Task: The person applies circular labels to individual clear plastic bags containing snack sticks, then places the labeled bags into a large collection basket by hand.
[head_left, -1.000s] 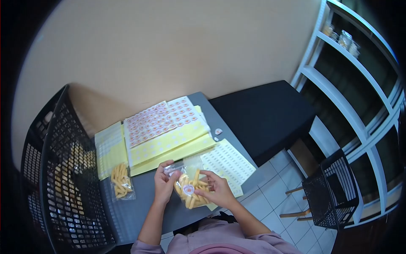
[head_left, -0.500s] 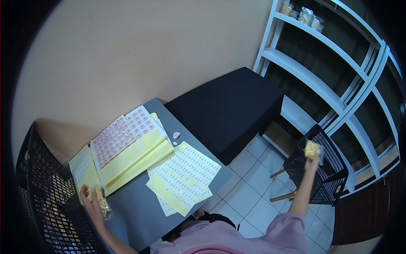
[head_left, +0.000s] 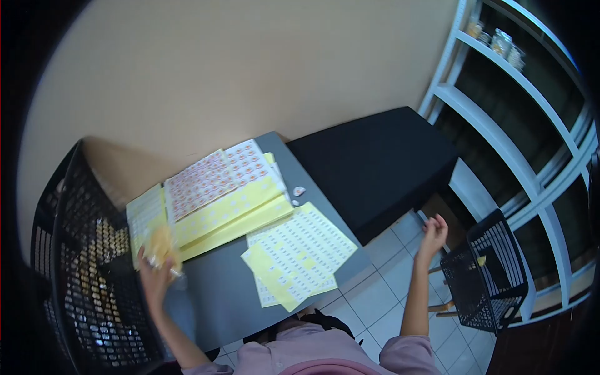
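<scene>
**Meanwhile: one snack bag dropped off, next one lifted**

Nearest the camera, pink sleeves (head_left: 325, 353) are seen at the frame's bottom edge, w/ both arms spread wide apart.

Left hand (head_left: 154, 275) is raised at the near-left edge of the grey table (head_left: 219, 300), just beside the big black mesh crate (head_left: 75, 275). A clear snack bag (head_left: 161, 245) of yellow sticks is gripped in it; fingers are closed round the bag's lower part, the bag standing up above the knuckles. Motion blur – exact finger placement can't be told. No sticker can be made out on this bag; too blurred to be sure.

Right hand (head_left: 432, 232) is held out over the tiled floor, well apart from the table, fingers spread and nothing held. Just beyond and below it sits a small black wire basket (head_left: 487, 275), w/ a yellow speck inside, prob. a bagged snack, too small to confirm.

Mid-table: loose label sheets (head_left: 300, 253), then yellow backing sheets and the round-sticker sheet (head_left: 215, 175) further back. A single peeled sticker (head_left: 299, 190) lies at the table's far right edge.

Judged progress: one bag seems finished and binned at right; the bag at left is yet to be labelled. More bags are seen in the crate, so plenty is judged left.
</scene>
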`<state>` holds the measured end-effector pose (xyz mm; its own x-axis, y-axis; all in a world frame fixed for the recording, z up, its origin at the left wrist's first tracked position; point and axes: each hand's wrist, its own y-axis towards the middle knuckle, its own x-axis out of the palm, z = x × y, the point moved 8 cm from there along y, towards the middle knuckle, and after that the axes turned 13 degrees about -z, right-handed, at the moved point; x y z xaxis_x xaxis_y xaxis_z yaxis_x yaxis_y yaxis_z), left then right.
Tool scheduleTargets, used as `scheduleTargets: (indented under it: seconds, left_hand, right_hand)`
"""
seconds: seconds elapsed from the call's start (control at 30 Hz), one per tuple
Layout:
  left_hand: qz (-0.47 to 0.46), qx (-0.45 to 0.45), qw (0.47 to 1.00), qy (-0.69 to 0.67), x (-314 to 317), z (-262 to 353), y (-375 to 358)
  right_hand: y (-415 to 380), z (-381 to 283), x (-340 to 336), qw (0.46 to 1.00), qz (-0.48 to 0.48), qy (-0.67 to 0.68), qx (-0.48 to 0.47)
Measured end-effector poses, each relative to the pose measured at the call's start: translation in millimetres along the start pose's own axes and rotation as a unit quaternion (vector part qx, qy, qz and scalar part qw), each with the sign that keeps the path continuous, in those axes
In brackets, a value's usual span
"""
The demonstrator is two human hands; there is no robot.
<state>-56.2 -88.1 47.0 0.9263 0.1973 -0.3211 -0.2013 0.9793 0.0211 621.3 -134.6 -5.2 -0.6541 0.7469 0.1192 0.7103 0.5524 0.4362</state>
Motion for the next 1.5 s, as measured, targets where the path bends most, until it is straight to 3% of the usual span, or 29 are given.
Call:
scheduleTargets:
  seconds: [0.07, 0.1, 0.13, 0.17, 0.23, 0.3, 0.33, 0.43, 0.47, 0.57, 0.63, 0.7, 0.77, 0.83, 0.9, 1.0, 1.03, 1.07, 1.1, 1.13, 1.17, 1.27, 1.5]
  left_hand:
    - [-0.036, 0.121, 0.989, -0.077, 54, 51, -2]
    - [-0.051, 0.167, 0.984, -0.045, 76, 63, 0]
    - [-0.067, 0.211, 0.975, -0.013, 96, 72, 1]
    - [-0.092, 0.213, 0.972, -0.047, 115, 77, 2]
    - [-0.107, 0.221, 0.966, -0.079, 135, 79, 3]
    - [-0.126, 0.206, 0.967, -0.082, 144, 69, 4]
    - [-0.114, 0.206, 0.968, -0.081, 140, 66, 1]
    - [-0.055, 0.227, 0.972, 0.008, 121, 60, -5]
    - [-0.080, 0.246, 0.966, -0.026, 119, 60, -4]
    - [-0.115, 0.242, 0.960, -0.079, 108, 63, 5]
    - [-0.173, 0.150, 0.961, -0.156, 113, 47, 15]
    - [-0.136, 0.159, 0.969, -0.130, 105, 49, 14]
    - [-0.160, 0.187, 0.969, -0.025, 107, 52, 11]
    - [-0.130, 0.216, 0.963, -0.098, 108, 46, 12]
    - [-0.144, 0.161, 0.941, -0.262, 110, 34, 17]
    - [-0.138, 0.127, 0.922, -0.338, 111, 19, 21]
    - [-0.136, 0.125, 0.923, -0.338, 111, 19, 23]
    - [-0.119, 0.184, 0.930, -0.297, 106, 29, 23]
    - [-0.101, 0.241, 0.931, -0.254, 102, 38, 20]
    - [-0.102, 0.240, 0.931, -0.255, 103, 38, 19]
    - [-0.091, 0.208, 0.943, -0.245, 104, 32, 19]
    - [-0.082, 0.150, 0.949, -0.266, 109, 22, 18]
    - [-0.093, 0.147, 0.956, -0.236, 111, 21, 21]
  right_hand:
    - [-36, -76, 108, 0.992, -0.120, 0.017, -0.028]
    - [-59, -89, 156, 0.972, -0.197, 0.122, 0.034]
    - [-79, -105, 202, 0.941, -0.321, 0.106, 0.017]
    - [-103, -126, 241, 0.907, -0.407, 0.106, -0.026]
    - [-149, -130, 305, 0.836, -0.537, 0.112, 0.009]
    - [-180, -131, 347, 0.782, -0.595, 0.179, 0.040]
    - [-184, -129, 358, 0.789, -0.573, 0.198, 0.097]
    - [-182, -120, 383, 0.797, -0.550, 0.224, 0.110]
    - [-180, -133, 382, 0.811, -0.554, 0.187, -0.008]
    - [-189, -165, 379, 0.804, -0.565, 0.174, -0.061]
    - [-200, -151, 389, 0.802, -0.579, 0.146, -0.007]
    - [-201, -137, 390, 0.808, -0.489, 0.285, 0.164]
    - [-203, -128, 392, 0.798, -0.511, 0.283, 0.145]
    - [-207, -130, 393, 0.790, -0.571, 0.208, 0.080]
    - [-212, -130, 391, 0.792, -0.568, 0.213, 0.073]
    - [-216, -135, 391, 0.782, -0.570, 0.246, 0.060]
    - [-217, -144, 389, 0.789, -0.572, 0.224, -0.002]
    - [-218, -151, 387, 0.794, -0.570, 0.201, -0.065]
    - [-220, -147, 387, 0.794, -0.571, 0.200, -0.063]
    - [-223, -134, 389, 0.791, -0.576, 0.207, -0.006]
    - [-225, -123, 390, 0.786, -0.579, 0.212, 0.050]
    - [-225, -119, 388, 0.796, -0.567, 0.193, 0.088]
    - [-226, -114, 388, 0.786, -0.573, 0.212, 0.097]
